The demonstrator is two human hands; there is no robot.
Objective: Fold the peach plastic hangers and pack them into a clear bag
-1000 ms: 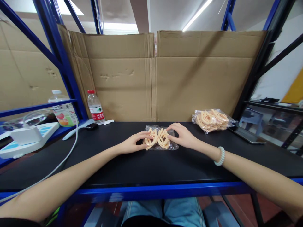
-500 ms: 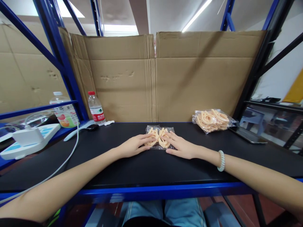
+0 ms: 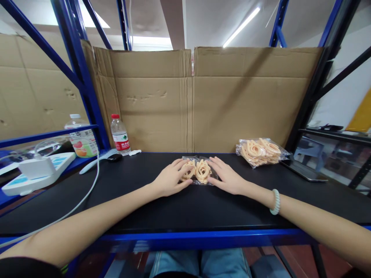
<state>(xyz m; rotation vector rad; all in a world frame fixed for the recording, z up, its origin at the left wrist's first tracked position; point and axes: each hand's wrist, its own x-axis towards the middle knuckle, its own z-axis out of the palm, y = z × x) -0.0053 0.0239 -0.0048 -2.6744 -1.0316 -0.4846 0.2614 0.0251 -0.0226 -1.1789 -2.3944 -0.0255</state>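
A clear plastic packet [image 3: 203, 171] of pale peach, looped flat strips lies in the middle of the black tabletop. The strips form two coiled bunches side by side; what they are made of I cannot tell. My left hand [image 3: 171, 178] is at its left end, fingers stretched over the left bunch and thumb along the near edge. At the right end my right hand [image 3: 227, 178] lies with fingers and thumb spread apart around the packet's edge. Both hands are open, palms down. Part of the left bunch is hidden under my left fingers.
Similar packets [image 3: 259, 151] are piled at the back right, beside a flat dark device [image 3: 305, 172]. A red-capped water bottle [image 3: 119, 136] stands back left, near a white-handled tool [image 3: 97, 161]. A white cable [image 3: 84, 199] crosses the left side. Cardboard [image 3: 150, 112] closes off the back.
My fingers have moved off the packet's middle toward its outer edges, so more of the right bunch shows. The view has tilted slightly.
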